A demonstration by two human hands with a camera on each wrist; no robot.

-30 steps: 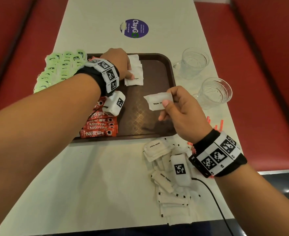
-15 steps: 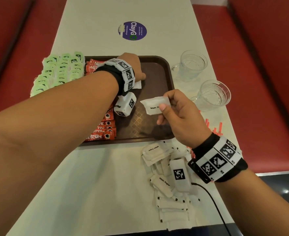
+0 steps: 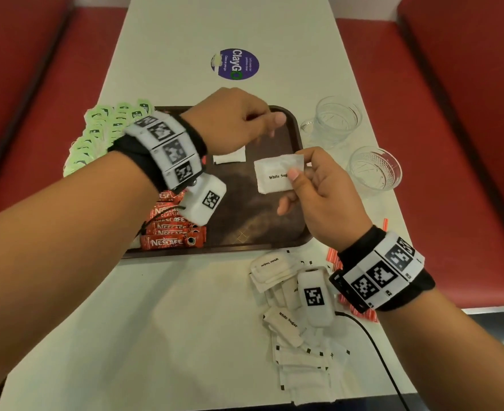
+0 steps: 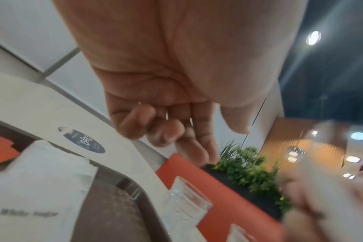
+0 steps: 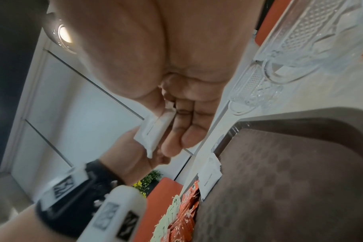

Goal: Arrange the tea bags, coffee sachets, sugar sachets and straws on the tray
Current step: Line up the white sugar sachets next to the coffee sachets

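Observation:
My right hand (image 3: 313, 185) pinches a white sugar sachet (image 3: 276, 176) between thumb and fingers above the brown tray (image 3: 299, 137); the same sachet (image 5: 153, 132) shows edge-on in the right wrist view. My left hand (image 3: 239, 120) hovers over the tray's far end with fingers loosely curled and empty (image 4: 166, 129). White sugar sachets (image 3: 230, 157) lie on the tray under it. Red Nescafe coffee sachets (image 3: 172, 229) are lined along the tray's left side. Green tea bags (image 3: 96, 134) lie left of the tray. More sugar sachets (image 3: 289, 321) are heaped on the table near me. Red straws (image 3: 333, 259) lie under my right wrist.
Two clear glass cups (image 3: 338, 117) (image 3: 374, 170) stand right of the tray. A round purple sticker (image 3: 234, 64) is on the white table (image 3: 185, 321) beyond it. Red bench seats (image 3: 467, 143) run along both sides. A black cable (image 3: 372, 351) trails off the table's near edge.
My left hand lifted off the sugar sachets on the tray and moved right toward the held sachet. My right hand raised its sachet slightly toward the tray's far right.

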